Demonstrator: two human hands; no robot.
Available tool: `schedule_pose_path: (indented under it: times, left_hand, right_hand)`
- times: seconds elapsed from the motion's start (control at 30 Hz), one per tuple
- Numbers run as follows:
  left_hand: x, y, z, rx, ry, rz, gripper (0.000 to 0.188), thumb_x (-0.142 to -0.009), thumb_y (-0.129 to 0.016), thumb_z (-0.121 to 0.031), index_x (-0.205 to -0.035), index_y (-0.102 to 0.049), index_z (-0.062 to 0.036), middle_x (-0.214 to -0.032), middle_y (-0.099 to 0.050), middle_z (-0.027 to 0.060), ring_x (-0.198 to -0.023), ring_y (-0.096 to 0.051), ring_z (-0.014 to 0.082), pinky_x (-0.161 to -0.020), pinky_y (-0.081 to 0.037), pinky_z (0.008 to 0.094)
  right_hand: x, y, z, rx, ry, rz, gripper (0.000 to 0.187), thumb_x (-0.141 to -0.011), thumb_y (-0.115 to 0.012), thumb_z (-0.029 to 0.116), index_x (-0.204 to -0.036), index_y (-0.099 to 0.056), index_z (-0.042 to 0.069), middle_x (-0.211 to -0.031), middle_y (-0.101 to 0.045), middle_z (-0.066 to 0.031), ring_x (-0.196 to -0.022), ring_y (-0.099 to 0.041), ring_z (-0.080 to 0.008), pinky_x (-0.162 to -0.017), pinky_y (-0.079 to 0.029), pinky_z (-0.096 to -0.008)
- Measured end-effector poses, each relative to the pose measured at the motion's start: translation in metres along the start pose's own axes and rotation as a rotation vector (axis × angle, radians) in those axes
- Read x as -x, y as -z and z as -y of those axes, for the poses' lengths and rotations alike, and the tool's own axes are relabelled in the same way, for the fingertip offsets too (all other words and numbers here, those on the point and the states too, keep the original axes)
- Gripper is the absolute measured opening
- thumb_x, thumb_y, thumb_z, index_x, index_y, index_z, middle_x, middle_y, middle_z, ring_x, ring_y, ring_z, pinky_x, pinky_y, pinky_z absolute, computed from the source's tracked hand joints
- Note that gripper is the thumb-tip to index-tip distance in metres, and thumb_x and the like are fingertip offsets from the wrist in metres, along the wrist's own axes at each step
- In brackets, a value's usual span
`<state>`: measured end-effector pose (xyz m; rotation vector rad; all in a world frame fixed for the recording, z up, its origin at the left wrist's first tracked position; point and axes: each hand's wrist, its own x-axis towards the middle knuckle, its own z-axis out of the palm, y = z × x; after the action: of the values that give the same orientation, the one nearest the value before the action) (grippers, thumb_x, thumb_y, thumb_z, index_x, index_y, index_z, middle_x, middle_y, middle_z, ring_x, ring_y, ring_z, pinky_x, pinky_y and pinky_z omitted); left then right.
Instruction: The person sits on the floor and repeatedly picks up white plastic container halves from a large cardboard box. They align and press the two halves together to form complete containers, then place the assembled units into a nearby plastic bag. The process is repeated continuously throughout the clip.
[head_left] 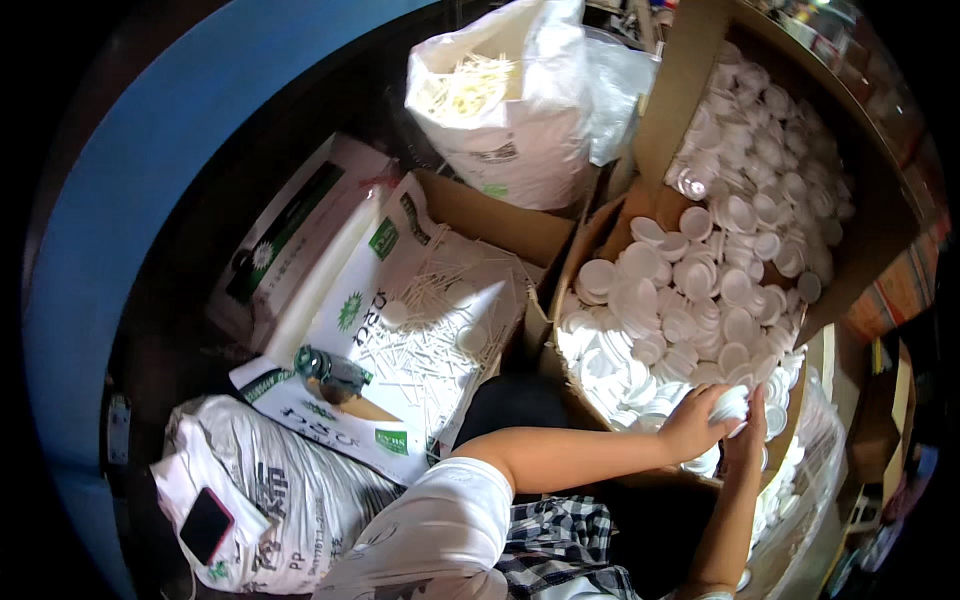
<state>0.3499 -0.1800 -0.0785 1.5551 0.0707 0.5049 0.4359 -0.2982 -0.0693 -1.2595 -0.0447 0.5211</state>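
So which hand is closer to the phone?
Left. The left hand is up and to the right of the phone; the right hand is farther right, just past the left one.

Black print (272, 484) on lower white sack (300, 500) and open box (362, 265)

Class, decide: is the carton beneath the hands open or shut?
Open: the carton has no cover over the heaped white round pieces inside.

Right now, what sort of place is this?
Probably a small workshop or packing area: a large cardboard box of round white pieces, an open sack of thin pale sticks, and an open carton with more.
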Motion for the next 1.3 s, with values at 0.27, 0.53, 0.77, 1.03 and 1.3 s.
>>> schedule_pose_path:
  times: [0.27,0.53,0.77,1.03,1.3]
  left_hand:
    - [-0.036,0.048,-0.032,0.324,0.051,0.041,0.05,-0.083,-0.062,-0.023,-0.123,-0.041,-0.0007,-0.114,-0.05,0.0142,-0.109,-0.048,0.0208,-0.092,-0.038,0.0321]
    - [-0.002,0.207,-0.04,0.648,-0.079,0.048,0.024,-0.087,-0.055,-0.009,-0.11,-0.052,-0.0018,-0.1,-0.057,0.0053,-0.095,-0.055,0.0113,-0.085,-0.045,0.0261]
    - [0.121,0.41,0.235,-0.525,0.618,-0.869,0.017,-0.078,-0.063,-0.015,-0.091,-0.061,-0.0026,-0.079,-0.064,0.0103,-0.074,-0.061,0.0186,-0.07,-0.048,0.029]
    - [0.156,0.523,0.294,-1.288,0.94,-0.413,0.07,-0.07,-0.066,-0.019,-0.13,-0.035,-0.0019,-0.135,-0.036,0.0175,-0.126,-0.03,0.0344,-0.104,-0.029,0.0378]
    - [0.116,0.535,0.308,-1.499,0.89,-0.43,0.027,-0.077,-0.056,-0.019,-0.103,-0.059,-0.0121,-0.093,-0.061,0.0076,-0.091,-0.055,0.0263,-0.078,-0.04,0.0421]
  right_hand:
    - [-0.022,0.098,0.048,-0.661,0.323,0.628,0.039,-0.089,-0.043,0.013,-0.127,-0.04,0.003,-0.101,-0.053,-0.0083,-0.091,-0.051,-0.0188,-0.084,-0.043,-0.0324]
    - [-0.037,0.1,0.04,-0.356,0.226,-0.059,0.045,-0.092,-0.044,0.034,-0.127,-0.043,0.006,-0.086,-0.055,-0.0047,-0.078,-0.052,-0.0155,-0.073,-0.045,-0.0303]
    - [-0.057,0.043,-0.01,0.212,0.084,-0.035,0.037,-0.09,-0.052,0.032,-0.114,-0.051,0.003,-0.078,-0.056,-0.0007,-0.066,-0.052,-0.0099,-0.055,-0.043,-0.0227]
    - [-0.084,0.044,-0.07,0.859,0.039,-0.068,0.023,-0.088,-0.055,0.018,-0.104,-0.057,0.002,-0.071,-0.058,-0.0001,-0.059,-0.048,-0.0057,-0.052,-0.037,-0.0195]
    - [-0.094,0.059,-0.087,0.865,0.057,-0.092,0.006,-0.087,-0.054,0.007,-0.089,-0.055,0.001,-0.078,-0.053,0.0018,-0.069,-0.044,-0.0047,-0.062,-0.036,-0.0183]
